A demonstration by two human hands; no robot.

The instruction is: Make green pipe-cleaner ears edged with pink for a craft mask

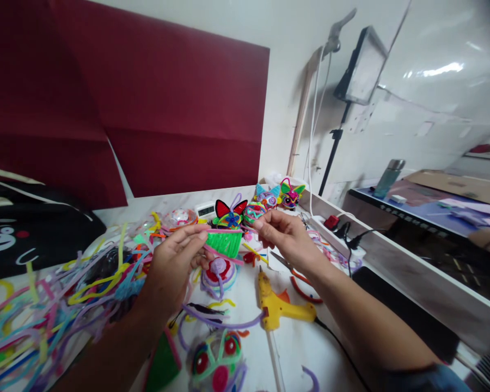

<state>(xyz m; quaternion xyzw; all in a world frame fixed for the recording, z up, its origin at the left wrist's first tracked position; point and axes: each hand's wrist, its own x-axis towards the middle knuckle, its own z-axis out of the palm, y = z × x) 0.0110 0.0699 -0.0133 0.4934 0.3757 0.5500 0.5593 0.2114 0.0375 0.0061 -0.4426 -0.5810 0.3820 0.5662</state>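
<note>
My left hand is closed on a green triangular piece with pink pipe cleaner along its edges. At the right end of the upper edge, my right hand pinches the pink pipe cleaner; its tip is hidden by the fingers. Just below the piece sits a round purple, red and white pipe-cleaner ornament. A yellow glue gun lies below my right hand, a glue stick projecting from it. Scissors with orange handles are partly covered by my right forearm. A second green piece lies near my left forearm.
Loose pipe cleaners spread over the left side. A mask-like ornament lies in front. Several colourful ornaments and a small digital clock stand at the back. A power strip and black flat device line the right side.
</note>
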